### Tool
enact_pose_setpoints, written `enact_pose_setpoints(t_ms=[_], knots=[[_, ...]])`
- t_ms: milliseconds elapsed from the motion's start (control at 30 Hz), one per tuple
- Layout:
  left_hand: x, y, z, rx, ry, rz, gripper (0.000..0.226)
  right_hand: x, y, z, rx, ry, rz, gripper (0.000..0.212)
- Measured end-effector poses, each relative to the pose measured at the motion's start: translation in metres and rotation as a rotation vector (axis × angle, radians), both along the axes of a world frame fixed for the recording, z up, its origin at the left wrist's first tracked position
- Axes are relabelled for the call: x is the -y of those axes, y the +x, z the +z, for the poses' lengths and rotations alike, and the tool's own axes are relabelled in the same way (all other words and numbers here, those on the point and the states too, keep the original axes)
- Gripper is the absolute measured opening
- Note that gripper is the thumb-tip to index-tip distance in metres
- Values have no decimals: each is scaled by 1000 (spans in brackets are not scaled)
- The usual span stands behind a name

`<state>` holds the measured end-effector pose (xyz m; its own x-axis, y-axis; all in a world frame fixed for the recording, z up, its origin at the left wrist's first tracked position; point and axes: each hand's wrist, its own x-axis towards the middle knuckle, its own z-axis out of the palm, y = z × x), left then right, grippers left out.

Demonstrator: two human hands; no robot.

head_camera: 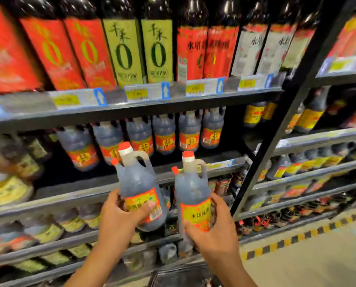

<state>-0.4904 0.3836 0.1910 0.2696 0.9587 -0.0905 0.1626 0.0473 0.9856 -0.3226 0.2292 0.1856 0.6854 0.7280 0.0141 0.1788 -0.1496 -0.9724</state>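
My left hand [119, 212] grips a dark jug-shaped bottle [138, 183] with a red cap, a side handle and a red and yellow label, wrapping its lower half. My right hand [212, 230] grips a second bottle of the same kind [191, 193] around its base. Both bottles stand roughly upright, side by side, in front of the middle shelves. A smaller red-capped bottle looks attached to the left side of each. The blur hides the label print.
A row of the same dark bottles [164, 133] hangs back on the shelf [131, 108] above my hands. Tall red and green bottles [123, 50] fill the top shelf. A black upright post [276, 129] divides the racks. A dark basket [183, 274] sits below. Striped floor tape [309, 233] runs at right.
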Motion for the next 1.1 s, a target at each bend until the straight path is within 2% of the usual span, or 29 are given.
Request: enact_pose_setpoints(t_ms=[233,367,433,500,567,633,767,1000,1100], knots=[[-64,13,44,-113,8,17,49,-76,20,47,213,-93,7,45],[-90,26,60,-142,30,41,55,-119,33,58,254,-107,-7,51],[-104,34,63,-151,45,67,66,-139,38,61,253,-94,-24,58],[-121,42,53,-180,47,90,88,-157,42,61,246,-76,-38,58],[-134,50,39,-205,61,94,94,-172,45,61,233,-68,-73,55],[-125,54,47,-239,69,114,88,-184,44,59,222,-59,-106,53],[-119,61,45,-246,53,182,60,-200,37,46,188,0,-150,53],[-125,59,16,-248,65,205,62,-206,30,12,137,67,-196,59],[-122,58,10,-244,71,186,61,-208,32,2,151,28,-191,60]])
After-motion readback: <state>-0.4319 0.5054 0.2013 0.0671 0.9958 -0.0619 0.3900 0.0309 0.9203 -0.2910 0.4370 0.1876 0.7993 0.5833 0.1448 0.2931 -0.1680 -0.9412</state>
